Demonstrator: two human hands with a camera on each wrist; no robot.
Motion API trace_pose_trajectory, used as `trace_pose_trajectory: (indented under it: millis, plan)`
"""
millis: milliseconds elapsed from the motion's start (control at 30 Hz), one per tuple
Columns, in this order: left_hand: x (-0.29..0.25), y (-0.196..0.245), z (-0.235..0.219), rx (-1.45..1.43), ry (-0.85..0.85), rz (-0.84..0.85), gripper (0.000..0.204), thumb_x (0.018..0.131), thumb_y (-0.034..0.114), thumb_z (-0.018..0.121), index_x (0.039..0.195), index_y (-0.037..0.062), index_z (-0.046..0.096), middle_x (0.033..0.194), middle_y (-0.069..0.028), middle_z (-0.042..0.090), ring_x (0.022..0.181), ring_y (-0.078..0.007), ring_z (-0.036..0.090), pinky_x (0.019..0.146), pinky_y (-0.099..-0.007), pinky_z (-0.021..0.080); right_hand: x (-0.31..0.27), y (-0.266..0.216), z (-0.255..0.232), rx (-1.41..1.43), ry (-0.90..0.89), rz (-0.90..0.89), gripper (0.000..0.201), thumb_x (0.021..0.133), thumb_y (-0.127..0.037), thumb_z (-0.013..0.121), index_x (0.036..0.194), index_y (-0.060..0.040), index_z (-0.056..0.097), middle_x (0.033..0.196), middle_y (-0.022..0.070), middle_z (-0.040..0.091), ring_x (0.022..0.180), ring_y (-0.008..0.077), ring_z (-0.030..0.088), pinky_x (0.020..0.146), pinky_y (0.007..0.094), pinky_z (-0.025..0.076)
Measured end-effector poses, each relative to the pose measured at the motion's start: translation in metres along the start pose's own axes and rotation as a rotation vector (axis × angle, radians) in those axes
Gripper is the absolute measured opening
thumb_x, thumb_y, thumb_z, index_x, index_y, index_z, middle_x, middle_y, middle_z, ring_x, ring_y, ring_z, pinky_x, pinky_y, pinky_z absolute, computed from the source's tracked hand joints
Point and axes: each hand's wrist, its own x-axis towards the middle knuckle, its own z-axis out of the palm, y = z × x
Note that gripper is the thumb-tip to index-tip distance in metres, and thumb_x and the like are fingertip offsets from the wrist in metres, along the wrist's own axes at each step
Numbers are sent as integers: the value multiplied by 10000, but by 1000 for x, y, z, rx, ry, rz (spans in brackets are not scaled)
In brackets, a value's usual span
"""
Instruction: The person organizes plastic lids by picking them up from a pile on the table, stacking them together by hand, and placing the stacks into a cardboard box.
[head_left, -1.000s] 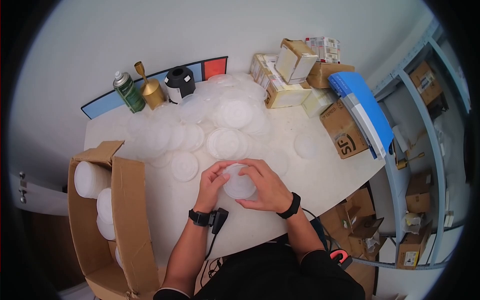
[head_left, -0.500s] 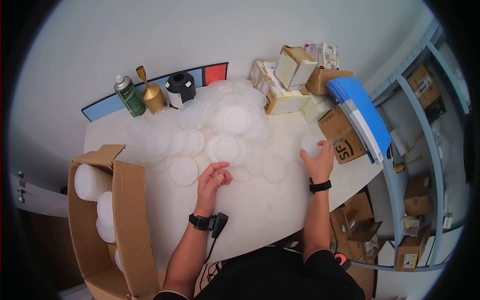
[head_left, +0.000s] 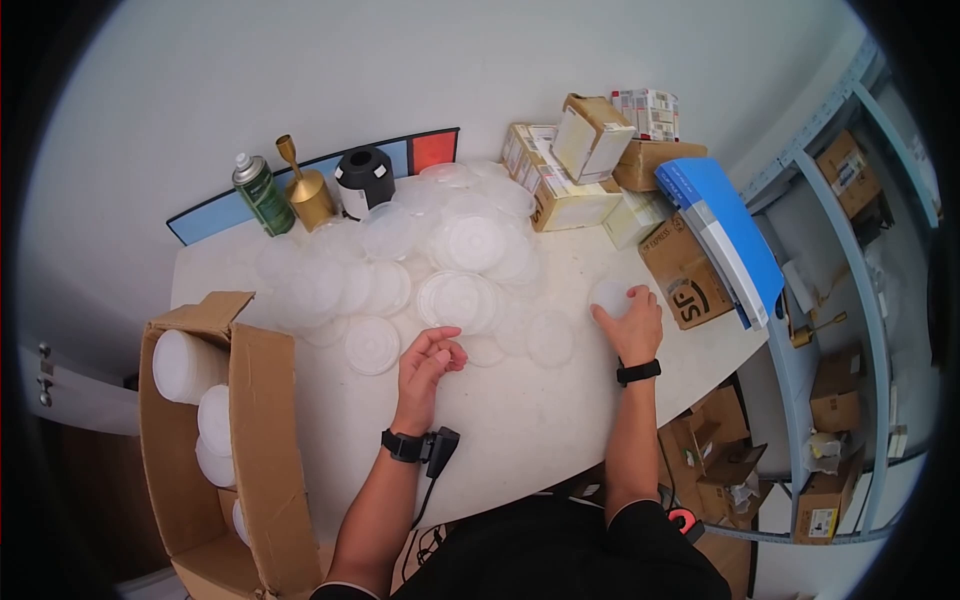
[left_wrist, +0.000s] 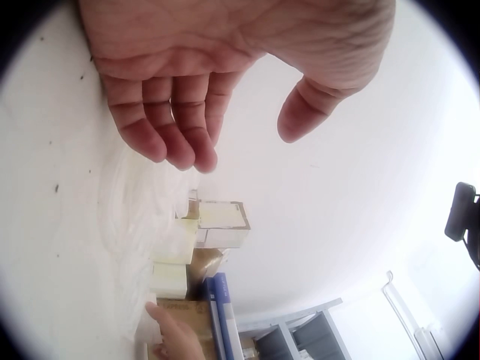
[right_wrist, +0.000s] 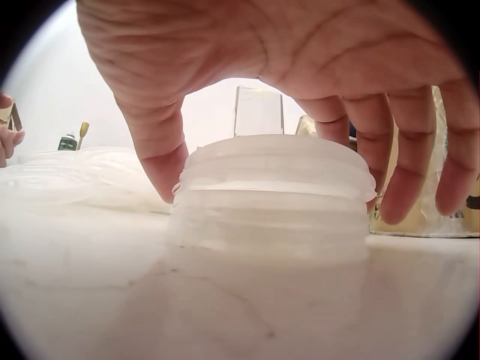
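Note:
At the right of the table, my right hand (head_left: 637,328) grips a short stack of clear plastic lids (right_wrist: 270,176). In the right wrist view the thumb lies against the left of the upper lids and the fingers curl round their right side; the stack stands low on the tabletop. My left hand (head_left: 425,375) is idle over the middle of the table, fingers loosely curled and nothing in them. Just beyond it spreads a large heap of loose translucent lids (head_left: 470,245), with a single lid (head_left: 372,345) at its near left edge.
An upright cardboard box (head_left: 265,450) with stacked lids (head_left: 185,367) stands at left. Behind the heap are a spray can (head_left: 262,195), a brass-coloured holder (head_left: 310,198) and a black cylinder (head_left: 365,180). Cartons (head_left: 590,140) and a blue binder (head_left: 725,225) stand back right.
Both hands were together holding lids at the table's middle. My right hand has carried them right to the spot near the brown carton; the left has let go and stayed near the middle.

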Motion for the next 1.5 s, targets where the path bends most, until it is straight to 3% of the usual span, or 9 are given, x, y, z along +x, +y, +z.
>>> trace_pose_trajectory:
  millis: [200,300,500,733,1033,1133,1267,1400,1500]
  plan:
    - [0,1,1,-1,-1,-2,431,944,272,608,1273,-8,602,979,-51,670,907,-138,618,861,-291,488,-2,-1,-4,-4,-56,11,650,689,-436,866,1113,-47,562,1126,154,607,1062,371,579,888,476,499]
    - [-1,1,0,-19,-17,-3,393,959,199,574,1288,-14,598,997,-46,665,928,-125,606,879,-284,473,-6,-2,-3,62,81,-92,629,721,-395,862,1138,-27,567,1168,164,599,1085,367,566,921,458,491]
    - [0,1,1,10,-2,-1,437,937,273,612,1270,-10,606,987,-51,668,915,-144,617,868,-297,488,-32,-29,-20,293,-189,-567,635,763,-317,843,1238,8,573,1293,181,585,1107,371,543,976,434,480]
    - [-1,2,0,-10,-9,-7,399,941,196,582,1278,-18,605,988,-49,666,935,-133,605,882,-292,474,-45,-42,-15,209,-275,-561,685,781,-283,832,1331,11,549,1290,178,591,1123,350,586,939,420,512]
    - [-1,5,4,22,15,-10,443,926,270,608,1261,-19,605,963,-59,661,910,-152,608,861,-307,481,-44,-51,-43,611,-457,-326,179,843,-27,705,1004,-25,626,985,108,663,845,223,664,733,312,534]
    - [-1,2,3,25,-2,-12,443,957,292,585,1273,-17,603,971,-58,665,915,-145,612,866,-304,480,-48,-51,-38,931,-341,-404,156,822,45,657,946,-30,599,969,110,659,862,191,657,722,279,518]
    - [-1,4,3,-31,-88,-38,442,1018,335,537,1289,-8,607,984,-44,671,913,-115,610,864,-280,475,-72,-89,-32,995,-273,-661,215,758,87,652,930,-20,578,1038,140,664,931,286,667,813,337,542]
    - [-3,3,4,76,-36,-45,488,1027,413,550,1277,-2,606,1043,-57,694,944,-120,638,866,-272,498,-90,-108,-20,880,-474,-883,302,736,29,686,1017,-46,603,1228,161,608,1031,344,641,860,367,540]
    - [-3,1,7,39,27,-44,269,1018,137,576,1251,10,620,1007,-25,696,891,-65,601,807,-223,476,-90,-115,-29,813,-544,-928,380,705,-86,748,1058,-61,611,1320,175,559,1122,363,603,902,398,532]
